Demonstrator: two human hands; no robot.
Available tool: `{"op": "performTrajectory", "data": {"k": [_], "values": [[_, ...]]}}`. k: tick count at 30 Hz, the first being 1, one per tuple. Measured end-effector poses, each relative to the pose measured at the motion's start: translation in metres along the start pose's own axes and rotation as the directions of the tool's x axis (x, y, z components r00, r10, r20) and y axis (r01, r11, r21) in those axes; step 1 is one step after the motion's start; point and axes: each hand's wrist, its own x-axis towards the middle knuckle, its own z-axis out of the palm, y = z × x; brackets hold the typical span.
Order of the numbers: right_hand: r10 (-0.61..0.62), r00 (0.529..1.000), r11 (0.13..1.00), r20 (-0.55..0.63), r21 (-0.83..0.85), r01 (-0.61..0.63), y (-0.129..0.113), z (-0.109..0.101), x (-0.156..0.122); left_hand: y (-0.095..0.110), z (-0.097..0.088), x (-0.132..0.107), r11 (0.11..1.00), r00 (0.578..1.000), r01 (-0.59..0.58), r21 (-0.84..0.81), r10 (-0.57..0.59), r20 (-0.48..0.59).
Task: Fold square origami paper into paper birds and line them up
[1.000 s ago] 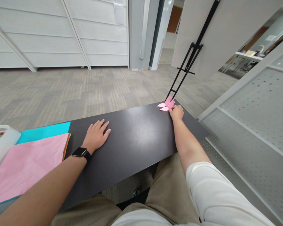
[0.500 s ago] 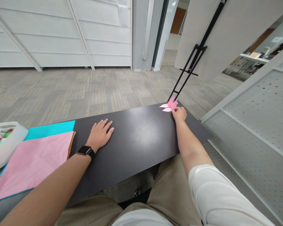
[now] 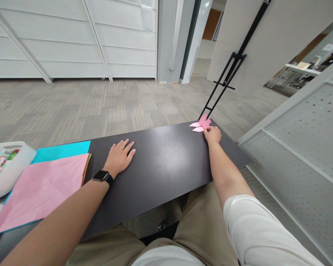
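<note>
Grey carpet fills the room past a long black table. A black stand leans by a white board, beyond the right hand.

Both hands are well apart. The left hand lies flat on the table with its fingers spread and holds nothing. A watch sits on that wrist. Left of this hand is a stack of paper, with a pink sheet on top and a blue sheet under it. Further left is a white tub.

The right hand is stretched out to the far right corner of the table. Its fingertips touch a pink folded flower. The flower sits on the table just past the fingertips, close to the far edge. The fingers are curled, but I cannot tell if they pinch the flower or only rest on it.

I think the step in hand is the flower's spot at that corner, while the left hand just rests. Any move there calls for a soft touch. The flower is light paper, and a push could slide it off the edge or squash its folds.
</note>
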Motion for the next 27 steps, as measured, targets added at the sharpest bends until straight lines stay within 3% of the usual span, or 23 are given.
{"op": "performTrajectory", "data": {"k": [18, 27], "values": [[0.049, 0.998, 0.991, -0.043, 0.13, -0.043, -0.003, -0.008, -0.01, 0.001, 0.0, 0.0, 1.0, 1.0, -0.002, -0.02, 0.002, -0.024], [0.128, 0.992, 0.972, 0.009, 0.197, -0.127, -0.012, -0.027, -0.05, 0.002, 0.0, -0.004, 0.997, 0.999, 0.016, -0.076, -0.019, -0.048]]}}
